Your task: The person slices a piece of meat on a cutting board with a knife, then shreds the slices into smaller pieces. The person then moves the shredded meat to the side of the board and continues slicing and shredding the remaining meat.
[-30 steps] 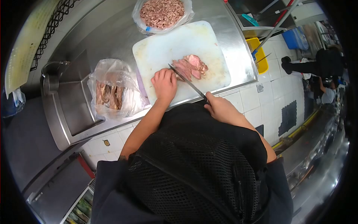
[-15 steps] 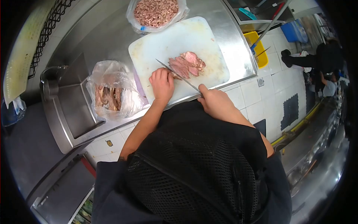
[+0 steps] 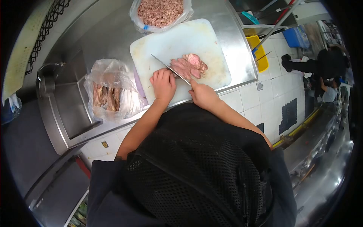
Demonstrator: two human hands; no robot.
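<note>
A long-bladed knife [image 3: 162,62] lies slantwise across the white cutting board [image 3: 151,49], its handle wrapped in my right hand [image 3: 205,95]. My left hand [image 3: 163,84] has its fingers curled down on a piece of meat, mostly hidden beneath them and right beside the blade. On the blade's far side, pink-brown meat slices [image 3: 192,64] lie overlapping in a small heap. Behind the board a clear bag of chopped meat [image 3: 160,13] stands open. To the left, another clear plastic bag [image 3: 113,70] holds larger brown meat pieces [image 3: 107,97].
The steel counter [image 3: 236,56] carries the board and both bags. A steel sink [image 3: 77,109] is set in at the left. On the tiled floor at right stands a yellow bucket [image 3: 261,62], with a blue bin [image 3: 293,37] behind it. A person in dark clothes [image 3: 329,62] is farther right.
My right hand and the knife have slid left and away from me along the cut, so the tip reaches farther past my left hand. My left hand keeps its place on the meat.
</note>
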